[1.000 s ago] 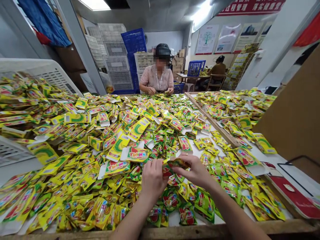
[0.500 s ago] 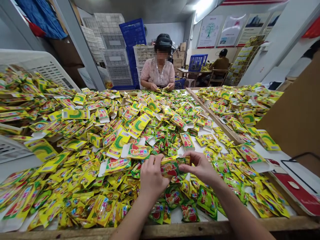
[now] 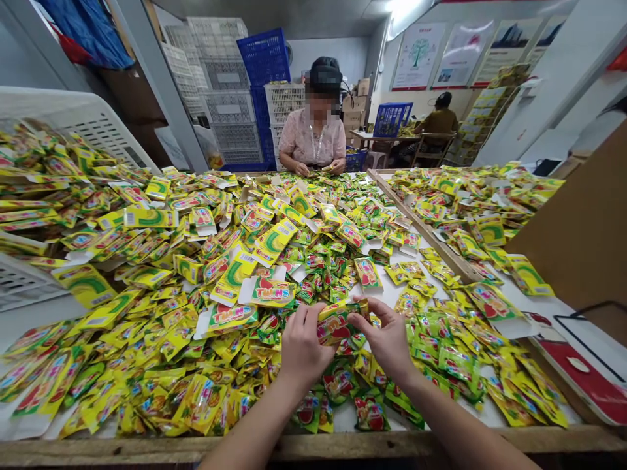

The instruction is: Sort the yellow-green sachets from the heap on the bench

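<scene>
My left hand (image 3: 306,346) is wrapped round the near-left end of a small yellow and red printed box (image 3: 334,324), held above the heap. At the box's right end, my right hand (image 3: 389,336) pinches a small green and yellow packet (image 3: 361,308), which touches the box opening; how far it sits inside is hidden by the fingers. Beyond my left hand lie two more printed boxes with white flaps, one (image 3: 273,292) overlapping the other (image 3: 231,318). Green watermelon packets (image 3: 371,411) and yellow packets (image 3: 200,401) lie loose around and under both hands.
A white crate (image 3: 93,121) of boxes stands at the left. A wooden divider (image 3: 426,232) crosses the table on the right, near a cardboard sheet (image 3: 573,222) and a red item (image 3: 580,372). Across the table sits a person (image 3: 313,137). A wooden rail (image 3: 357,447) edges the near side.
My right hand has closed in on the box, and the packet now sits nearer its opening. My left hand and the box have shifted slightly. The view has moved a little.
</scene>
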